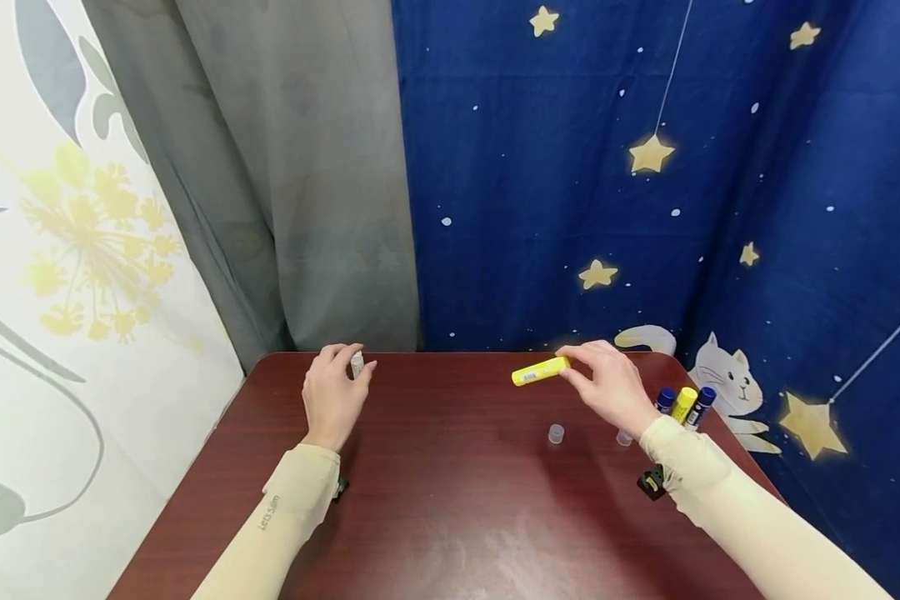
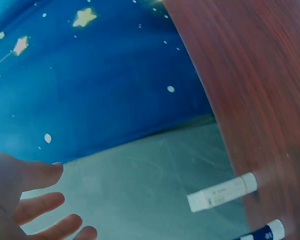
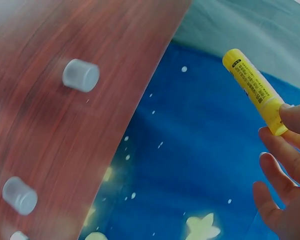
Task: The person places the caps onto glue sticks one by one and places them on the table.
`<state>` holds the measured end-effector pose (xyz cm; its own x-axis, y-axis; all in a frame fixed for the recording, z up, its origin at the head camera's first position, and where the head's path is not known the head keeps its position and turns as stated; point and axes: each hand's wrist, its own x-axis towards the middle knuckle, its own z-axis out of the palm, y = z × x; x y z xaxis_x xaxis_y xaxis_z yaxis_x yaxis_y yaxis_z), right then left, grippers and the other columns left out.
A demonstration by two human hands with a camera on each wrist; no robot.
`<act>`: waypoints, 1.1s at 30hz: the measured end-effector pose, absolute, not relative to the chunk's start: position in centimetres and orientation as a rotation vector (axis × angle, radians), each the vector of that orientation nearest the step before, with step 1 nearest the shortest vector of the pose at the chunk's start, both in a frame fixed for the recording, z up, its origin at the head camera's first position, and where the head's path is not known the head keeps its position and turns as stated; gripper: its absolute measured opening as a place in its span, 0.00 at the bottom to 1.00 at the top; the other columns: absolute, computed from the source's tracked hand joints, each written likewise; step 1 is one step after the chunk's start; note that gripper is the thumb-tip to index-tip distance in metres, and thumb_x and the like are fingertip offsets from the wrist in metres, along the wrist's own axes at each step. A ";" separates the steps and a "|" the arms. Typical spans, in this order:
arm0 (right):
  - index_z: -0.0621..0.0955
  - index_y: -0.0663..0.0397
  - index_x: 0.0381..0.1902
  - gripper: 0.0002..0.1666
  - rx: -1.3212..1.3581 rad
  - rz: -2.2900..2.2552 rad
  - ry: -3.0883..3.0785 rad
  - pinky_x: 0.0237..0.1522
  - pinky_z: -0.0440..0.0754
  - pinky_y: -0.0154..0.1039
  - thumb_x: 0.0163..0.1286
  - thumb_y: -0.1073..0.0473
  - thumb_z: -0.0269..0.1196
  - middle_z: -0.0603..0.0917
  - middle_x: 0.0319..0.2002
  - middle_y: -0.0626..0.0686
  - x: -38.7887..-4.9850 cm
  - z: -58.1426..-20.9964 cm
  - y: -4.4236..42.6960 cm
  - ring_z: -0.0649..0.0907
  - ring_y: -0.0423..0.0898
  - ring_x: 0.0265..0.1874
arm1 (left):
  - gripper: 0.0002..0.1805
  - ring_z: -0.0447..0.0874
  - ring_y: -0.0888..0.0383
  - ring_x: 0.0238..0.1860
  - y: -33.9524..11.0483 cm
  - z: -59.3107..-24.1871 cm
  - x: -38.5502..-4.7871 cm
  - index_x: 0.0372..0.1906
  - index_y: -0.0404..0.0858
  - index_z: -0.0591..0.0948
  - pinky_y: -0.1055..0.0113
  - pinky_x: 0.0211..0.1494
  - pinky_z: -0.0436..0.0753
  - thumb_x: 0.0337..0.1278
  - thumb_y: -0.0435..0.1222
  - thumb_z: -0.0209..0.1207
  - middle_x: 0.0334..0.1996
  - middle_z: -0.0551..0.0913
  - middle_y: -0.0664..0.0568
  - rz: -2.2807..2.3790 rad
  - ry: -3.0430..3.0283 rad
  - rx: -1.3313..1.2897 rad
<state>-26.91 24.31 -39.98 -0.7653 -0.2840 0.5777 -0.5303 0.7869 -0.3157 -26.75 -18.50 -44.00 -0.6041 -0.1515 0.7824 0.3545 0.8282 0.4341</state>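
My right hand (image 1: 607, 385) pinches one end of a yellow glue stick (image 1: 537, 372) between thumb and fingers, raised above the table and tilted. In the right wrist view, the printed yellow glue stick (image 3: 255, 90) points away from the fingertips. My left hand (image 1: 336, 400) is raised at the table's far left, thumb and fingers spread, holding nothing. Near it a white glue stick (image 2: 222, 192) stands upright on the table, apart from the fingers in the left wrist view. Beside that, a dark blue glue stick (image 2: 265, 233) is partly cut off by the frame.
Two clear caps, a nearer cap (image 1: 556, 434) and another cap (image 1: 625, 437), lie on the brown table (image 1: 450, 500). At the right edge stand a blue tube (image 1: 665, 400), a yellow tube (image 1: 684, 403) and another blue tube (image 1: 701, 407). Curtains (image 1: 540, 167) hang behind.
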 end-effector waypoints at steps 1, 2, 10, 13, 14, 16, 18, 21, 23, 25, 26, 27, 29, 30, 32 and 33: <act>0.86 0.46 0.53 0.19 0.597 0.641 -2.473 0.46 0.82 0.53 0.63 0.56 0.74 0.86 0.47 0.48 -26.8 -40.0 24.6 0.80 0.48 0.48 | 0.18 0.80 0.44 0.44 -18.7 -44.1 -26.9 0.50 0.40 0.87 0.44 0.43 0.78 0.53 0.39 0.73 0.46 0.82 0.46 -0.710 -2.108 -0.139; 0.86 0.47 0.53 0.19 0.590 0.642 -2.482 0.46 0.81 0.54 0.64 0.56 0.73 0.86 0.48 0.49 -26.7 -40.0 25.0 0.80 0.48 0.48 | 0.18 0.80 0.44 0.44 -19.0 -44.2 -26.9 0.50 0.40 0.87 0.43 0.43 0.78 0.53 0.39 0.73 0.46 0.82 0.46 -0.711 -2.111 -0.129; 0.85 0.48 0.54 0.19 0.543 0.578 -2.523 0.48 0.80 0.58 0.66 0.55 0.72 0.86 0.49 0.52 -26.5 -40.4 27.7 0.80 0.53 0.49 | 0.19 0.79 0.41 0.50 -20.7 -45.3 -27.6 0.51 0.38 0.87 0.40 0.46 0.77 0.52 0.35 0.73 0.51 0.81 0.43 -0.734 -2.115 -0.070; 0.85 0.49 0.54 0.19 0.535 0.549 -2.520 0.48 0.79 0.59 0.65 0.56 0.72 0.86 0.49 0.53 -26.6 -40.5 28.5 0.80 0.54 0.51 | 0.21 0.77 0.39 0.54 -21.4 -45.5 -27.9 0.53 0.38 0.86 0.38 0.50 0.76 0.53 0.35 0.73 0.54 0.80 0.40 -0.752 -2.119 -0.044; 0.85 0.50 0.55 0.20 0.531 0.542 -2.522 0.48 0.79 0.59 0.65 0.56 0.72 0.86 0.49 0.54 -26.6 -40.5 28.7 0.80 0.54 0.51 | 0.21 0.77 0.39 0.54 -21.6 -45.6 -28.0 0.54 0.38 0.85 0.38 0.50 0.76 0.53 0.35 0.73 0.55 0.80 0.40 -0.757 -2.123 -0.035; 0.85 0.51 0.55 0.20 0.523 0.536 -2.526 0.49 0.79 0.60 0.65 0.57 0.72 0.86 0.49 0.55 -26.6 -40.5 29.1 0.80 0.55 0.51 | 0.22 0.78 0.39 0.53 -22.0 -45.8 -28.3 0.55 0.38 0.85 0.38 0.51 0.76 0.54 0.36 0.73 0.56 0.79 0.40 -0.767 -2.134 -0.010; 0.85 0.52 0.54 0.20 0.523 0.527 -2.526 0.49 0.79 0.60 0.64 0.57 0.72 0.86 0.49 0.55 -26.6 -40.5 29.5 0.80 0.55 0.50 | 0.23 0.78 0.39 0.53 -22.4 -46.0 -28.5 0.57 0.38 0.84 0.39 0.51 0.76 0.55 0.37 0.72 0.56 0.79 0.40 -0.776 -2.146 0.012; 0.86 0.52 0.53 0.19 0.533 0.495 -2.514 0.47 0.79 0.59 0.63 0.58 0.73 0.86 0.47 0.56 -26.8 -40.5 30.1 0.80 0.55 0.49 | 0.25 0.78 0.39 0.53 -23.0 -46.4 -28.8 0.58 0.38 0.83 0.38 0.53 0.75 0.55 0.37 0.72 0.56 0.79 0.39 -0.800 -2.159 0.043; 0.86 0.52 0.52 0.19 0.537 0.469 -2.509 0.45 0.80 0.58 0.63 0.58 0.73 0.86 0.46 0.56 -26.9 -40.4 30.4 0.81 0.55 0.48 | 0.26 0.77 0.38 0.56 -23.3 -46.7 -29.0 0.60 0.38 0.82 0.38 0.55 0.74 0.55 0.38 0.72 0.56 0.78 0.39 -0.824 -2.165 0.064; 0.86 0.52 0.52 0.19 0.532 0.454 -2.515 0.44 0.80 0.57 0.63 0.58 0.73 0.86 0.46 0.56 -26.9 -40.4 30.8 0.81 0.54 0.47 | 0.27 0.77 0.37 0.56 -23.7 -47.0 -29.2 0.61 0.38 0.81 0.38 0.56 0.73 0.56 0.38 0.72 0.57 0.78 0.38 -0.857 -2.175 0.085; 0.86 0.52 0.53 0.19 0.531 0.450 -2.521 0.43 0.81 0.57 0.63 0.58 0.73 0.86 0.46 0.56 -26.9 -40.3 30.9 0.81 0.54 0.47 | 0.28 0.76 0.37 0.57 -23.8 -47.1 -29.3 0.62 0.38 0.80 0.38 0.57 0.73 0.56 0.38 0.72 0.58 0.77 0.37 -0.876 -2.183 0.099; 0.86 0.52 0.53 0.19 0.529 0.450 -2.528 0.43 0.81 0.57 0.63 0.58 0.73 0.86 0.46 0.56 -26.9 -40.3 31.1 0.81 0.54 0.47 | 0.29 0.76 0.36 0.57 -24.0 -47.3 -29.4 0.63 0.39 0.80 0.38 0.57 0.72 0.56 0.39 0.72 0.58 0.77 0.37 -0.895 -2.191 0.115; 0.86 0.52 0.53 0.19 0.528 0.448 -2.539 0.43 0.81 0.57 0.64 0.58 0.73 0.86 0.47 0.56 -27.0 -40.2 31.3 0.81 0.54 0.47 | 0.30 0.75 0.35 0.57 -24.3 -47.5 -29.5 0.65 0.39 0.78 0.38 0.58 0.71 0.58 0.40 0.71 0.59 0.76 0.37 -0.936 -2.214 0.152; 0.86 0.52 0.53 0.19 0.527 0.444 -2.543 0.43 0.81 0.57 0.64 0.58 0.73 0.86 0.46 0.56 -27.0 -40.2 31.5 0.81 0.54 0.47 | 0.30 0.75 0.34 0.57 -24.5 -47.7 -29.6 0.66 0.39 0.78 0.38 0.59 0.70 0.58 0.40 0.70 0.60 0.75 0.36 -0.954 -2.224 0.172; 0.86 0.52 0.52 0.19 0.528 0.438 -2.546 0.43 0.80 0.58 0.64 0.59 0.73 0.86 0.46 0.56 -27.0 -40.2 31.7 0.81 0.54 0.47 | 0.31 0.74 0.34 0.58 -24.8 -48.2 -29.9 0.67 0.39 0.77 0.38 0.60 0.69 0.59 0.41 0.70 0.60 0.75 0.36 -0.987 -2.244 0.212; 0.86 0.51 0.52 0.18 0.526 0.434 -2.550 0.43 0.80 0.58 0.64 0.59 0.72 0.86 0.46 0.55 -27.0 -40.2 31.7 0.81 0.54 0.47 | 0.31 0.74 0.33 0.58 -24.9 -48.5 -30.0 0.67 0.39 0.76 0.37 0.60 0.69 0.59 0.40 0.70 0.60 0.75 0.35 -1.003 -2.250 0.230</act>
